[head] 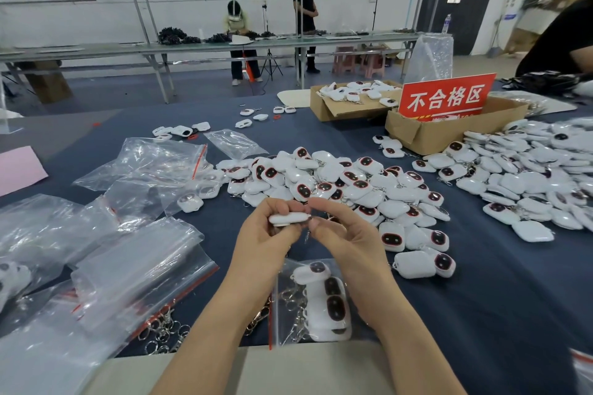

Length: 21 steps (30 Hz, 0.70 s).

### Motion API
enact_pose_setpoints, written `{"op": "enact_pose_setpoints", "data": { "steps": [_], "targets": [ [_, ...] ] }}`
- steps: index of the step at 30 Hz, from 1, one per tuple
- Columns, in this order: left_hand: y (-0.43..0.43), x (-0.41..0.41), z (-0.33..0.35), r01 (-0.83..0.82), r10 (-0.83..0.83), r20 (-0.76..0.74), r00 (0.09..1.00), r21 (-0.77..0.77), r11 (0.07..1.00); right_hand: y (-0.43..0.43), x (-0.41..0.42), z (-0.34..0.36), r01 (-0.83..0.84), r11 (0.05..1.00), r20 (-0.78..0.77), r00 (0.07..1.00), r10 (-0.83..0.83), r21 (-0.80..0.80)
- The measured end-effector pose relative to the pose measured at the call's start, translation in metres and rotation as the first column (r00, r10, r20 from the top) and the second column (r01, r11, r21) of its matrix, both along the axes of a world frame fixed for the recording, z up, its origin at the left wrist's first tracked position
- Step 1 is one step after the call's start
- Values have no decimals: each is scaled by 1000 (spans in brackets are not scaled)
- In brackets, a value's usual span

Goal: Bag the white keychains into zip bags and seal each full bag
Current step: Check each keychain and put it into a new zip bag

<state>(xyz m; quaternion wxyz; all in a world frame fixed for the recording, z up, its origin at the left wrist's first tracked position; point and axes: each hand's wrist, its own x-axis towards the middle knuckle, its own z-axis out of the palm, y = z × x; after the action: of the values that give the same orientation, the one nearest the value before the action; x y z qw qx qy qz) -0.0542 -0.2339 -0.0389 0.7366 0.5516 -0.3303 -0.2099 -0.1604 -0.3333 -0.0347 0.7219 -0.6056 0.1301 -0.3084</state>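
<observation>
Between the fingers [279, 207], one white keychain [286, 219]

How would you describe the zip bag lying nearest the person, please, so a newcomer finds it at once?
On the dark blue table, look at the near edge, between the person's two forearms. There lies a small clear zip bag. Unlike the flat bags heaped to its left, it holds a row of white keychains with dark faces, metal rings beside them.
</observation>
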Motion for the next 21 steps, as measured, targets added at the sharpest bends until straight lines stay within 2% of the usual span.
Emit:
{"op": "enact_pose_setpoints", "data": {
  "steps": [8,11,15,21],
  "targets": [
    [-1,-1,1,35,-52,-192,980,-93,995,-1,-1,0,-45,999,-2,999,45,21],
    [-2,-1,3,55,-87,-250,964,-133,990,-4,0,-1,20,998,-4,1000,-20,64],
    [-3,2,-2,19,-34,-186,982,-79,997,-10,2,-4,125,980,40,990,-132,155],
    [-3,3,-3,-3,-10,-169,986,-78,997,-12,4,-7,147,976,64,985,-159,162]
  ]
}}
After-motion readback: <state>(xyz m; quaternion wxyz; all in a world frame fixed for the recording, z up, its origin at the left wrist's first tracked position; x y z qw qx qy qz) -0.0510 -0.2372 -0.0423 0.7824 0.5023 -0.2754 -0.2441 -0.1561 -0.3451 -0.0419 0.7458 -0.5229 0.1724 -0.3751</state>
